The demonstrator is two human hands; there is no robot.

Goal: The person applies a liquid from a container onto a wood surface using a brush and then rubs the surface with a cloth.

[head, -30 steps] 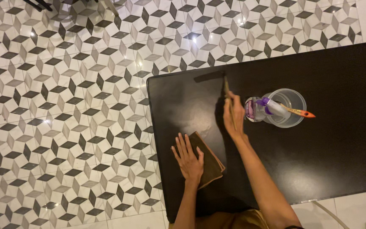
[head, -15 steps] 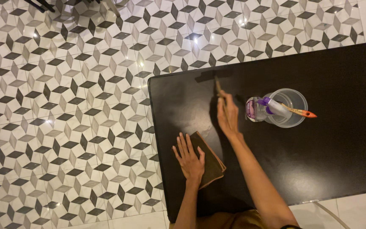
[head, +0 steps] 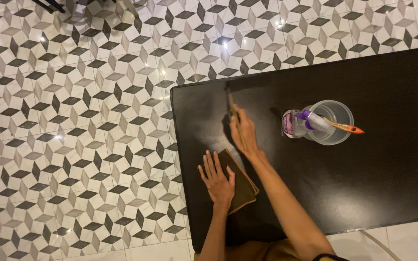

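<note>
My right hand [head: 244, 131] grips a thin paintbrush [head: 231, 103] whose dark head touches the far edge of the black tabletop [head: 373, 174], near its left corner. My left hand [head: 217, 180] lies flat, fingers spread, on a folded brown cloth [head: 240, 186] near the table's left edge. To the right stands a clear plastic cup [head: 332, 122] holding an orange-handled brush [head: 345, 127], with a small spray bottle [head: 297, 123] with a purple nozzle lying against it.
The floor [head: 73, 121] to the left and beyond the table is glossy tile in a black, grey and white cube pattern. A pale surface and a thin cord [head: 376, 244] show at the bottom right.
My right hand has swept the paintbrush leftward along the table's far edge. My left hand stays on the cloth.
</note>
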